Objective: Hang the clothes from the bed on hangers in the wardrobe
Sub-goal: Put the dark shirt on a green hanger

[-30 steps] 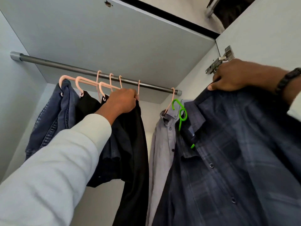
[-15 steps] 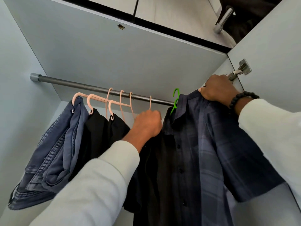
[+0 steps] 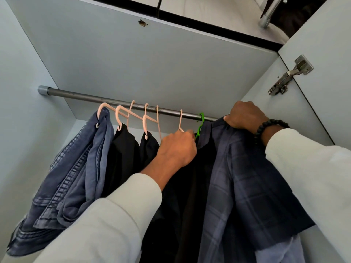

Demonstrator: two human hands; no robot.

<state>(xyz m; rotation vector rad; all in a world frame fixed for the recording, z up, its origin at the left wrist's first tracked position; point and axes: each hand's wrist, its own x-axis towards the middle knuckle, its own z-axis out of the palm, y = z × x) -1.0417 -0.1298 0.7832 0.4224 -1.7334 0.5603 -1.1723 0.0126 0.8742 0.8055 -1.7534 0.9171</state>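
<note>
**Green hook on the rail, shirt shoulder held up at the rail's right end**

The wardrobe rail (image 3: 121, 102) is taken as the landmark. The green hanger (image 3: 200, 123) is hooked over the rail near its right end, and the dark plaid shirt (image 3: 247, 183) is hung from it, draped down and to the right below the rail. The rail's long axis runs left to right, so any sliding of the hanger is judged to go along that line.

The right hand (image 3: 245, 115) is clenched on the shirt's shoulder fabric just right of the hook, level with the rail — it is the nearer hand to the garment's upper edge. The left hand (image 3: 177, 148) is curled just below the rail, left of the green hook; a pink hanger (image 3: 180, 122) neck appears to be pinched in it, though the grip is partly hidden.

Further left along the rail, black garments (image 3: 125, 149) and blue denim (image 3: 79, 168) are hung on pink hangers.
</note>
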